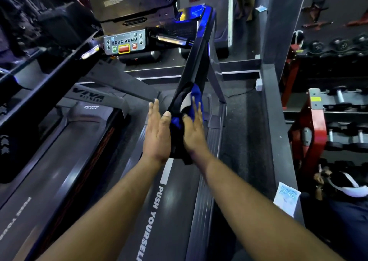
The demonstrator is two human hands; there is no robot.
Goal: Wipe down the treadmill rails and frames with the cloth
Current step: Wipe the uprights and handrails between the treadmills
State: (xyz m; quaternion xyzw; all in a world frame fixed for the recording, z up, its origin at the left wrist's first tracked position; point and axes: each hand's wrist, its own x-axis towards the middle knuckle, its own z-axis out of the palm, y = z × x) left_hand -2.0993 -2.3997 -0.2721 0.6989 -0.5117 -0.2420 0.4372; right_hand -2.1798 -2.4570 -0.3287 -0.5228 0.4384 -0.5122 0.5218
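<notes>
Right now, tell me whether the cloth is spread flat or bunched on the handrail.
Bunched: the blue and black cloth wraps the dark treadmill handrail, pressed between the left hand and right hand.

Glossy black handrail point(196, 61) catching blue reflections; soft blue and black cloth point(180, 125) draped over it; matt dark treadmill belt point(65, 151); ribbed grey side rail point(207, 181); shiny metal dumbbell handles point(339, 96)

Both bare forearms reach forward and converge near the middle of the view. The left hand point(157, 133) stands edge-up, fingers straight and together, thumb uppermost. The right hand point(194, 130) faces it, palm inward, fingers spread and nearly straight.
</notes>
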